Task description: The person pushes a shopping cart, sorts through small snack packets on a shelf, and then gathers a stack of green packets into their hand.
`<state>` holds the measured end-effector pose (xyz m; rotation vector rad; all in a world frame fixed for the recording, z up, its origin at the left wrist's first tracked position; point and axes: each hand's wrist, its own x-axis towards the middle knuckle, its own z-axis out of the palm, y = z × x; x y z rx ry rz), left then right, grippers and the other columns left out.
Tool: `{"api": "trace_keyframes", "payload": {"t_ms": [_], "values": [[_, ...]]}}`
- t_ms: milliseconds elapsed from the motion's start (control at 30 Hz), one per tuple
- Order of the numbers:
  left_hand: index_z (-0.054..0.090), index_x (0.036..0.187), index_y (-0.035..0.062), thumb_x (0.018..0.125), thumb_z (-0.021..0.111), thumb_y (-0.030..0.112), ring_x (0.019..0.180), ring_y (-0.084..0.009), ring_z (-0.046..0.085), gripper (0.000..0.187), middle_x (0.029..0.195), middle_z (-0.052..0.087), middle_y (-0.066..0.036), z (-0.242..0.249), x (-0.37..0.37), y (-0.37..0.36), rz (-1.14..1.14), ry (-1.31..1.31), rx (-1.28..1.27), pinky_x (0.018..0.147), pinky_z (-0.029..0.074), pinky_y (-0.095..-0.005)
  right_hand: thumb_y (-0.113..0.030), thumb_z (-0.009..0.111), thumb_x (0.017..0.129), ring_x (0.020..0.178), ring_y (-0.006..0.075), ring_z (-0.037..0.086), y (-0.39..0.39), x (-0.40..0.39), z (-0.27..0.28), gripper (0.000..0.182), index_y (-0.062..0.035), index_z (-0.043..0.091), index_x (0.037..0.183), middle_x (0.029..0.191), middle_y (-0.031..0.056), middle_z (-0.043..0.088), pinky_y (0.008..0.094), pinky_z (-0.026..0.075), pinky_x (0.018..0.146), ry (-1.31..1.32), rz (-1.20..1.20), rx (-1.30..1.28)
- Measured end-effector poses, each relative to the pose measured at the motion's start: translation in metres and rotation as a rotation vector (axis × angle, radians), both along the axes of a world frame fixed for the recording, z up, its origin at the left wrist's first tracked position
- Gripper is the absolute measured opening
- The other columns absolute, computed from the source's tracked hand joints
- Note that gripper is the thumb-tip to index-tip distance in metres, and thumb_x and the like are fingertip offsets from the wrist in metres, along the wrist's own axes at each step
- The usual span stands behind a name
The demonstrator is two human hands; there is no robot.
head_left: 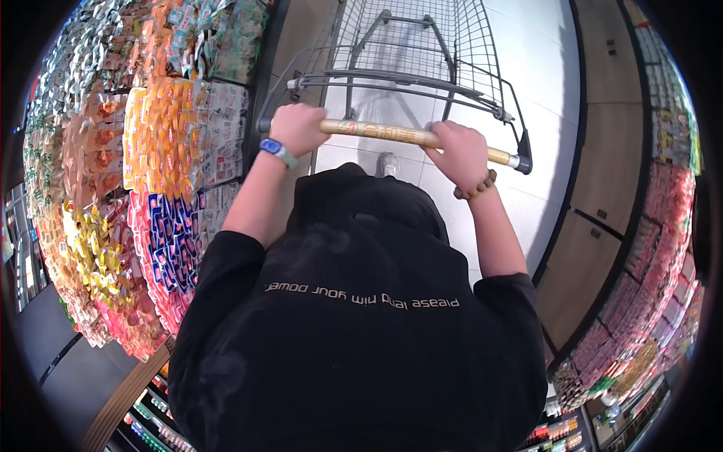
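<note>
Both of my hands grip the yellowish handle [384,132] of a wire shopping cart [410,56]. My left hand [299,128] is wrapped round the handle's left part, with a blue-faced watch [271,146] on that wrist. Toward the other end, my right hand [461,153] closes over the bar, and a brown beaded bracelet [476,185] circles the wrist. Lettering shows on the handle between the hands. The cart's wire basket stretches ahead of me, and pale floor shows through its mesh.
On the left, shelves hold dense rows of colourful packaged snacks [162,135]. Pink and red packages [663,241] fill the shelving on the right, above brown base panels [584,264]. White floor tiles [538,68] run along the aisle. One shoe [388,164] shows below the handle.
</note>
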<state>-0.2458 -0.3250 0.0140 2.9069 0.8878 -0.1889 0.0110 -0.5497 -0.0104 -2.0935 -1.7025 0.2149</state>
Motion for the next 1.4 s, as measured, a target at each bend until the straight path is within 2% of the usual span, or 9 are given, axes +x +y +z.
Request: {"api": "trace_keyframes", "payload": {"t_ms": [133,267,300,433,667,833,1100,1200,1400], "values": [[0.075,0.073,0.0155,0.079,0.074,0.043,0.075,-0.0345,0.073,0.028,0.073,0.073,-0.012,0.010,-0.040,-0.020,-0.024,0.130,-0.026,0.069,0.058,-0.0474,-0.032,0.084,0.079,0.067,0.0328,0.069,-0.093,0.029,0.003,0.030,-0.0075,0.067,0.077,0.072,0.0113,0.069,0.0457,0.055,0.067,-0.160,-0.160,-0.358],[0.077,0.074,0.0163,0.080,0.073,0.043,0.074,-0.0351,0.073,0.027,0.073,0.073,-0.011,0.023,-0.083,-0.038,-0.036,0.202,-0.038,0.069,0.058,-0.0466,-0.027,0.090,0.072,0.094,0.0289,0.067,-0.143,0.006,0.022,0.032,-0.0078,0.065,0.077,0.087,0.0086,0.069,0.0471,0.053,0.087,-0.232,0.027,-0.050],[0.077,0.074,0.0164,0.079,0.073,0.042,0.074,-0.0350,0.073,0.026,0.073,0.073,-0.011,0.020,-0.094,-0.046,-0.040,0.185,-0.038,0.069,0.058,-0.0466,-0.021,0.093,0.067,0.110,0.0303,0.060,-0.157,-0.002,0.018,0.035,-0.0091,0.066,0.083,0.108,0.0050,0.069,0.0475,0.051,0.096,-0.211,-0.052,-0.066],[0.077,0.074,0.0166,0.079,0.072,0.037,0.073,-0.0349,0.073,0.022,0.072,0.072,-0.012,0.013,-0.129,-0.080,-0.046,0.149,-0.008,0.068,0.058,-0.0466,-0.018,0.093,0.065,0.101,0.0296,0.065,-0.192,-0.035,0.010,0.034,-0.0082,0.067,0.085,0.101,0.0056,0.070,0.0440,0.054,0.084,-0.057,-0.074,0.168],[0.077,0.071,0.0107,0.076,0.071,0.030,0.071,-0.0362,0.073,0.021,0.071,0.072,-0.016,0.011,-0.187,-0.133,-0.081,0.129,0.023,0.067,0.058,-0.0458,-0.004,0.079,0.064,0.076,0.0271,0.062,-0.256,-0.099,0.002,0.024,-0.0095,0.068,0.084,0.082,0.0041,0.068,0.0392,0.050,0.071,-0.024,-0.017,-0.015],[0.075,0.068,0.0107,0.071,0.071,0.024,0.069,-0.0364,0.071,0.014,0.067,0.069,-0.016,0.010,-0.230,-0.179,-0.032,0.140,-0.011,0.067,0.056,-0.0473,-0.010,0.081,0.064,0.069,0.0263,0.059,-0.289,-0.145,-0.001,0.016,-0.0098,0.066,0.067,0.063,0.0040,0.060,0.0407,0.046,0.068,-0.078,-0.005,0.018],[0.066,0.071,0.0113,0.065,0.069,0.016,0.071,-0.0347,0.070,0.008,0.067,0.067,-0.009,0.004,-0.286,-0.210,0.060,-0.121,-0.041,0.064,0.053,-0.0488,-0.011,0.082,0.062,0.071,0.0300,0.060,-0.308,-0.187,-0.001,0.016,-0.0080,0.068,0.067,0.067,0.0075,0.063,0.0425,0.047,0.069,-0.057,-0.032,-0.073],[0.062,0.076,0.0135,0.062,0.070,0.014,0.078,-0.0259,0.063,0.017,0.072,0.062,-0.002,-0.003,-0.299,-0.211,0.051,-0.337,0.096,0.071,0.046,-0.0395,-0.009,0.080,0.062,0.073,0.0306,0.061,-0.298,-0.197,0.001,0.014,-0.0066,0.068,0.069,0.069,0.0077,0.064,0.0429,0.049,0.069,-0.038,-0.050,-0.049],[0.064,0.081,0.0148,0.065,0.074,0.015,0.086,-0.0219,0.062,0.018,0.080,0.062,0.000,-0.016,-0.297,-0.198,0.057,-0.463,0.184,0.077,0.044,-0.0376,-0.020,0.088,0.067,0.091,0.0312,0.065,-0.267,-0.179,0.008,0.025,-0.0081,0.071,0.081,0.087,0.0064,0.071,0.0468,0.049,0.086,-0.108,0.057,-0.202]]}}
